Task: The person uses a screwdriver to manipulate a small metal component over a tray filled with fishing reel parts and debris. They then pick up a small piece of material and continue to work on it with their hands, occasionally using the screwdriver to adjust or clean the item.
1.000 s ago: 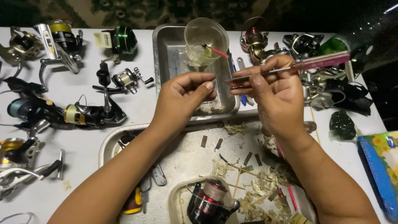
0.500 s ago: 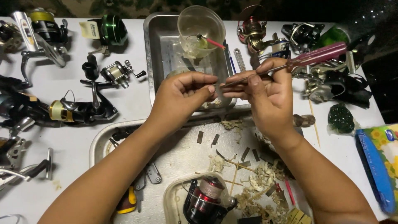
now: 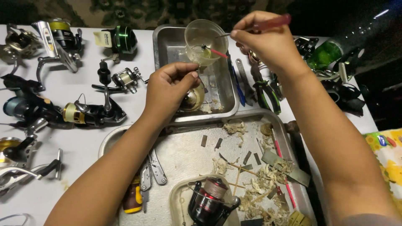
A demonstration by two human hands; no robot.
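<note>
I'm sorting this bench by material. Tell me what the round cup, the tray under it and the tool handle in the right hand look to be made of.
Cup: clear plastic, probably; you see through its thin wall.
Tray: bare metal, likely steel; dull grey sheen, scuffed.
Tool handle, in the right hand: translucent red plastic, glossy.

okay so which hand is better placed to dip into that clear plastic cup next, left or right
Right, probably. The right hand holds a red-handled tool whose thin metal tip already reaches the rim of the clear cup. The left hand sits lower, fingertips pinched together over the steel tray beneath the cup.
</note>
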